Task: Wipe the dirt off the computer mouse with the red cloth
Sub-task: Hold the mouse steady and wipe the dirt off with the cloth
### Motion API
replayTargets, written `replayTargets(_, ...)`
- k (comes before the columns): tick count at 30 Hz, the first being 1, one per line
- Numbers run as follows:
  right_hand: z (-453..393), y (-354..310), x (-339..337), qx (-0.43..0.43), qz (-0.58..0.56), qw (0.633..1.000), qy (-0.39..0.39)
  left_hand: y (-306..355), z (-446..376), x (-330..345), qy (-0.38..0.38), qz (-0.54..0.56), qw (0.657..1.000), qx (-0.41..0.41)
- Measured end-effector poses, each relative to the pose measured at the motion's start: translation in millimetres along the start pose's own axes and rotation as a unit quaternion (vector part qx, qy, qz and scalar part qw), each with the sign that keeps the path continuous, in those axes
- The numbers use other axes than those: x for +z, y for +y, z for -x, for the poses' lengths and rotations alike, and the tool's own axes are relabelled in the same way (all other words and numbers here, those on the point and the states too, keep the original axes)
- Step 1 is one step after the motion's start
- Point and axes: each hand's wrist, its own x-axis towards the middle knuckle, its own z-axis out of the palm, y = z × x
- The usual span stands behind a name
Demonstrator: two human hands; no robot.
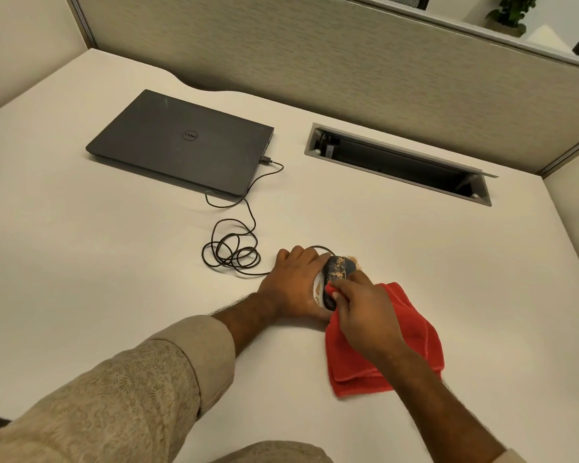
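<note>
A dark computer mouse (pixel 337 269) speckled with tan dirt sits near the middle of the white desk (pixel 114 262). My left hand (pixel 293 285) grips its left side and holds it tilted. My right hand (pixel 365 312) pinches a corner of the red cloth (pixel 405 342) against the mouse's near end. Most of the cloth lies folded on the desk under my right wrist. The lower part of the mouse is hidden by my fingers.
The mouse's black cable (pixel 231 252) coils to the left and runs up to a closed dark laptop (pixel 181 142) at the back left. An open cable slot (pixel 398 162) is set into the desk at the back right. A fabric partition (pixel 348 55) stands behind.
</note>
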Motion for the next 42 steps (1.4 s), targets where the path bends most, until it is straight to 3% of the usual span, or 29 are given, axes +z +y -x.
replayTargets(2,-1.2,-1.6,-0.1,-0.013,-0.012,1.0,-0.025,0.7,0.8,0.5,0.007,0.007,1.0,-0.002)
replayTargets(7,-11.7,3.5,-7.8,0.045,-0.011,0.997,0.055,-0.3,-1.0,-1.0,0.0,-0.007,1.0,-0.002)
replayTargets(12,-21.7,6.4,-8.5,0.047,-0.018,0.999,-0.017,1.1,-0.1,-2.3,-0.005,-0.008,1.0,-0.002)
replayTargets(17,-31.1,8.5,-13.5,0.061,-0.006,0.998,0.031,1.2,-0.1,-1.9,-0.003,-0.01,1.0,-0.005)
replayTargets(21,-31.6,3.9,-6.5,0.031,0.009,0.999,-0.042,0.3,-0.3,-0.8,-0.004,-0.004,1.0,-0.003)
replayTargets(26,-37.9,7.4,-10.9,0.049,0.006,0.999,0.017,-1.8,-1.0,0.2,-0.008,-0.008,1.0,-0.001)
replayTargets(30,-37.3,8.1,-5.7,0.034,0.029,0.998,-0.034,-0.6,-0.9,1.1,-0.008,-0.007,1.0,-0.004)
replayTargets(33,-38.6,9.3,-6.2,0.026,-0.018,0.999,-0.013,-0.2,-0.7,0.5,0.001,0.001,1.0,-0.002)
replayTargets(36,-40.8,12.3,-7.5,0.045,0.01,0.999,0.02,-0.9,-0.6,0.9,-0.001,-0.003,1.0,-0.003)
replayTargets(39,-41.8,12.1,-4.9,0.037,0.035,0.998,-0.023,-0.4,-0.9,0.8,-0.001,0.001,1.0,-0.002)
replayTargets(42,-46.8,15.6,-7.1,0.041,-0.019,0.999,-0.03,0.2,-0.5,-0.6,0.004,-0.003,1.0,0.001)
